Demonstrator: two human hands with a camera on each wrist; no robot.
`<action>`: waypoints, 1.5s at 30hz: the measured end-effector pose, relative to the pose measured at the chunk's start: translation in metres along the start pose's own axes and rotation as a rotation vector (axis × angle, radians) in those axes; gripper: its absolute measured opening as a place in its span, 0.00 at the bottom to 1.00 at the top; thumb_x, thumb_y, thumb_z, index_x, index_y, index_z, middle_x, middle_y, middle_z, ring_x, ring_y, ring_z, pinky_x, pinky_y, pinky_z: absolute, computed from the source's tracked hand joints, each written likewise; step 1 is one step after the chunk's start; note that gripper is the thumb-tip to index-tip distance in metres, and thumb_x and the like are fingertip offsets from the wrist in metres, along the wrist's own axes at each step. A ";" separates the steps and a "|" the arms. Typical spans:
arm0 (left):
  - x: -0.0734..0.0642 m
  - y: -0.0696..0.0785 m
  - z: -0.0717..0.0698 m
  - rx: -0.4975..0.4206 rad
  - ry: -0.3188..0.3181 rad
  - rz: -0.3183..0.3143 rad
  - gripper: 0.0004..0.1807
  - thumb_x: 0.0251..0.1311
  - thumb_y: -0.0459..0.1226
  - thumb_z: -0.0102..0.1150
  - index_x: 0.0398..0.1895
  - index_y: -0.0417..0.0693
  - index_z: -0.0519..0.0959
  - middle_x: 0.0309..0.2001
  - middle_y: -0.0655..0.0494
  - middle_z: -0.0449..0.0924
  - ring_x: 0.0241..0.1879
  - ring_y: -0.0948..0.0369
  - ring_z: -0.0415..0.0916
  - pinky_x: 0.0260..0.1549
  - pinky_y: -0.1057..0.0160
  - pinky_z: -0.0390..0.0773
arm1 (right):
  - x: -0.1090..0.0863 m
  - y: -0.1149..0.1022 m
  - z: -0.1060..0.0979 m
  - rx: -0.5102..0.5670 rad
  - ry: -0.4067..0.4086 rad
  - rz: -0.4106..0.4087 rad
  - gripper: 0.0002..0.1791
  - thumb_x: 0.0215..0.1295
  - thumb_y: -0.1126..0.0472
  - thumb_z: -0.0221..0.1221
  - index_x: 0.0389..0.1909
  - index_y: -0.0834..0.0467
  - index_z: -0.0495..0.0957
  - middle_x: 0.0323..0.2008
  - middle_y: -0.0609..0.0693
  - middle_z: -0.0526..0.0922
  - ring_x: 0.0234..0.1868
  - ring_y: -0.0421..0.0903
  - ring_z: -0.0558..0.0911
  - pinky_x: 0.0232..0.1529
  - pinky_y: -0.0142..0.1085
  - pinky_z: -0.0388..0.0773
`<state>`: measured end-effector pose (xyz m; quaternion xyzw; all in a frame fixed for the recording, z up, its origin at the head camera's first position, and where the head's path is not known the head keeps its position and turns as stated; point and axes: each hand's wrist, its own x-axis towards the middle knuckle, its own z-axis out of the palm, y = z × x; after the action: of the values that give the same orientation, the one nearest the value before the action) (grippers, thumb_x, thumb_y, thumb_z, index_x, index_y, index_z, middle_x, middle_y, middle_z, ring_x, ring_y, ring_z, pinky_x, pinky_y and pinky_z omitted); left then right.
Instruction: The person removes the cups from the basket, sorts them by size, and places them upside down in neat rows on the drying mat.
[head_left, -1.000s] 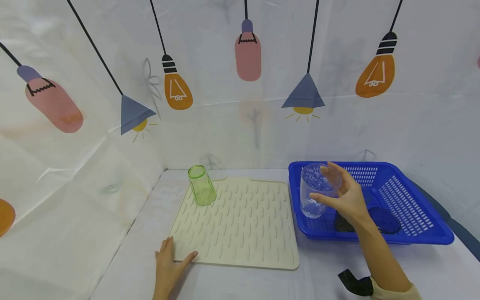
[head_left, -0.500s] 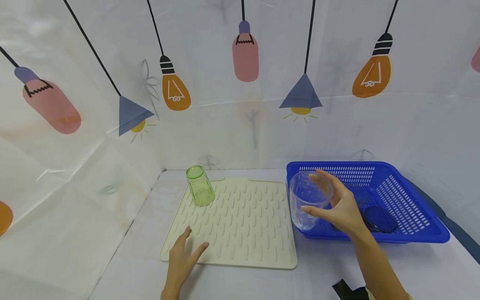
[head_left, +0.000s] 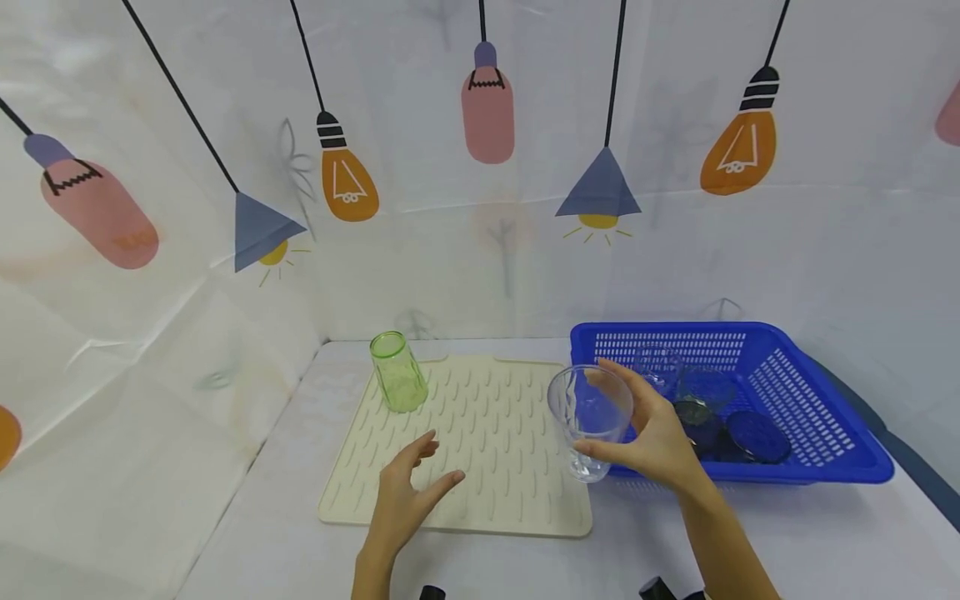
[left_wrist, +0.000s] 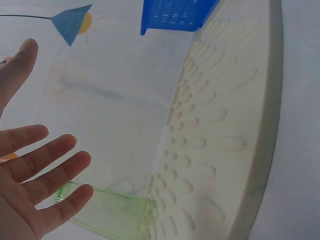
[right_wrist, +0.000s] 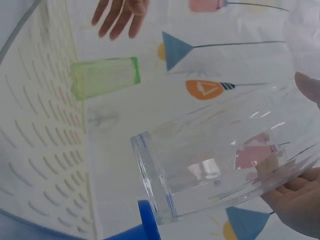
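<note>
Clear tumbler (head_left: pixel 573 417): held by the right hand (head_left: pixel 663 442), off the worktop (head_left: pixel 525 575); near upright in the head view, wide rim toward 12 o'clock, long axis running down toward 6.
Lie from right hand: out toward 9 o'clock, inside the grip.
Right fingers (head_left: pixel 633 385): bent round the tumbler's upper wall, set wide by its girth.
Tumbler to ridged drying mat (head_left: pixel 487 500): seen against the mat's 3 o'clock edge; base apart from the ridges in the right wrist view.
Left hand (head_left: pixel 405 500): poised over the mat's near part, around 7 o'clock; well apart from the clear tumbler, with that toward 2 o'clock.
Left fingers (head_left: pixel 416 452): loosely extended, wide of the thumb, holding nothing.
Nearer hand: right, by contact.
Green tumbler (head_left: pixel 400 379): standing on the mat near its 10 o'clock corner; narrow end up, so probably mouth-down.
Blue basket (head_left: pixel 817 400): just beside the mat at 3 o'clock; bearing clear glassware (head_left: pixel 705 387) and dark round pieces (head_left: pixel 757 437), too murky to name further.
Clear tumbler since a second ago: brought from over the basket toward 7 or 8 o'clock.
Left hand since then: lifted off the mat's 7 o'clock corner, shifted toward 2.
Green tumbler since then: unmoved on the mat.
</note>
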<state>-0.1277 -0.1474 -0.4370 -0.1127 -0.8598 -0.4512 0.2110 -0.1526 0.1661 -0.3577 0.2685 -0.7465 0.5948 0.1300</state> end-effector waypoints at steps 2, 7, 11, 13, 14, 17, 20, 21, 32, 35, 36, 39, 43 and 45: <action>0.003 0.006 0.001 0.007 -0.008 0.021 0.35 0.44 0.42 0.74 0.57 0.38 0.74 0.46 0.50 0.82 0.46 0.54 0.79 0.42 0.51 0.79 | 0.000 -0.001 0.003 0.015 -0.011 0.000 0.51 0.36 0.76 0.72 0.66 0.64 0.60 0.59 0.55 0.72 0.63 0.33 0.66 0.61 0.20 0.60; 0.010 0.020 0.002 0.008 -0.012 0.075 0.35 0.45 0.43 0.73 0.58 0.41 0.74 0.47 0.53 0.82 0.47 0.58 0.78 0.42 0.53 0.80 | 0.000 -0.003 0.011 0.058 -0.038 -0.007 0.50 0.36 0.76 0.72 0.66 0.64 0.61 0.58 0.64 0.72 0.62 0.35 0.69 0.61 0.22 0.63; 0.018 0.032 0.004 -0.028 -0.023 0.130 0.34 0.45 0.42 0.73 0.59 0.43 0.73 0.47 0.55 0.81 0.47 0.57 0.78 0.42 0.55 0.80 | -0.002 0.000 0.017 0.087 -0.058 -0.020 0.49 0.36 0.76 0.72 0.65 0.66 0.61 0.57 0.60 0.74 0.61 0.38 0.71 0.61 0.23 0.64; 0.022 0.037 0.005 -0.067 -0.032 0.155 0.34 0.46 0.40 0.73 0.59 0.43 0.73 0.47 0.54 0.81 0.47 0.56 0.79 0.43 0.56 0.80 | -0.002 0.001 0.021 0.090 -0.066 -0.017 0.49 0.37 0.75 0.73 0.65 0.65 0.61 0.57 0.59 0.74 0.61 0.38 0.71 0.61 0.24 0.64; 0.024 0.039 0.005 -0.089 -0.039 0.167 0.34 0.46 0.39 0.73 0.59 0.43 0.73 0.47 0.54 0.81 0.46 0.55 0.79 0.43 0.56 0.80 | -0.003 0.002 0.023 0.090 -0.067 -0.015 0.49 0.37 0.75 0.73 0.65 0.65 0.61 0.57 0.59 0.73 0.61 0.38 0.71 0.62 0.24 0.64; 0.030 0.046 0.008 -0.147 -0.066 0.207 0.34 0.46 0.37 0.72 0.59 0.42 0.73 0.47 0.52 0.81 0.46 0.54 0.79 0.42 0.56 0.80 | -0.003 0.004 0.029 0.100 -0.070 -0.001 0.49 0.37 0.74 0.73 0.65 0.66 0.61 0.58 0.63 0.72 0.60 0.38 0.72 0.61 0.25 0.64; 0.033 0.052 0.010 -0.180 -0.094 0.242 0.34 0.47 0.37 0.72 0.59 0.41 0.72 0.48 0.52 0.81 0.46 0.53 0.79 0.43 0.57 0.80 | -0.003 0.005 0.033 0.095 -0.067 0.022 0.48 0.38 0.73 0.73 0.65 0.66 0.61 0.59 0.66 0.71 0.61 0.40 0.72 0.61 0.25 0.65; 0.034 0.054 0.011 -0.186 -0.102 0.251 0.34 0.47 0.38 0.72 0.60 0.41 0.72 0.48 0.52 0.81 0.47 0.53 0.79 0.43 0.58 0.80 | -0.003 0.006 0.034 0.090 -0.066 0.028 0.48 0.39 0.72 0.73 0.65 0.66 0.61 0.58 0.66 0.72 0.61 0.41 0.72 0.61 0.25 0.64; 0.040 0.071 0.021 -0.246 -0.167 0.271 0.34 0.50 0.40 0.70 0.60 0.38 0.70 0.50 0.49 0.80 0.47 0.52 0.78 0.43 0.55 0.80 | -0.003 0.012 0.044 0.111 -0.082 0.003 0.47 0.39 0.72 0.73 0.64 0.69 0.61 0.57 0.67 0.72 0.60 0.40 0.72 0.61 0.26 0.66; 0.040 0.076 0.024 -0.262 -0.186 0.244 0.36 0.50 0.40 0.70 0.62 0.37 0.68 0.51 0.48 0.79 0.48 0.52 0.77 0.43 0.54 0.79 | -0.003 0.014 0.047 0.102 -0.073 0.017 0.48 0.39 0.71 0.74 0.64 0.68 0.61 0.57 0.67 0.72 0.62 0.47 0.71 0.61 0.26 0.65; 0.040 0.079 0.025 -0.266 -0.191 0.225 0.38 0.50 0.40 0.70 0.64 0.36 0.66 0.52 0.49 0.78 0.49 0.53 0.77 0.44 0.54 0.79 | -0.004 0.015 0.048 0.097 -0.068 0.025 0.48 0.39 0.70 0.74 0.64 0.68 0.61 0.57 0.68 0.72 0.62 0.50 0.71 0.61 0.25 0.65; 0.038 0.085 0.029 -0.251 -0.196 0.161 0.45 0.48 0.42 0.72 0.67 0.34 0.61 0.54 0.48 0.76 0.51 0.55 0.75 0.45 0.54 0.79 | -0.003 0.017 0.051 0.060 -0.041 0.039 0.48 0.38 0.69 0.74 0.64 0.67 0.62 0.57 0.66 0.73 0.61 0.57 0.71 0.60 0.23 0.64; 0.036 0.094 0.035 -0.204 -0.196 0.100 0.50 0.48 0.45 0.71 0.69 0.31 0.55 0.57 0.46 0.73 0.54 0.53 0.72 0.47 0.53 0.78 | -0.004 0.021 0.056 0.014 0.008 0.043 0.48 0.37 0.70 0.74 0.63 0.67 0.63 0.56 0.64 0.75 0.59 0.60 0.72 0.60 0.26 0.65; 0.035 0.098 0.037 -0.183 -0.196 0.074 0.51 0.48 0.46 0.71 0.68 0.30 0.54 0.58 0.43 0.71 0.56 0.51 0.71 0.49 0.52 0.77 | -0.005 0.023 0.059 -0.007 0.029 0.036 0.48 0.36 0.70 0.74 0.63 0.67 0.63 0.57 0.64 0.74 0.59 0.60 0.72 0.61 0.36 0.68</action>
<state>-0.1305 -0.0611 -0.3684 -0.2066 -0.8267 -0.5066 0.1313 -0.1537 0.1142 -0.3941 0.2460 -0.7515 0.5980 0.1310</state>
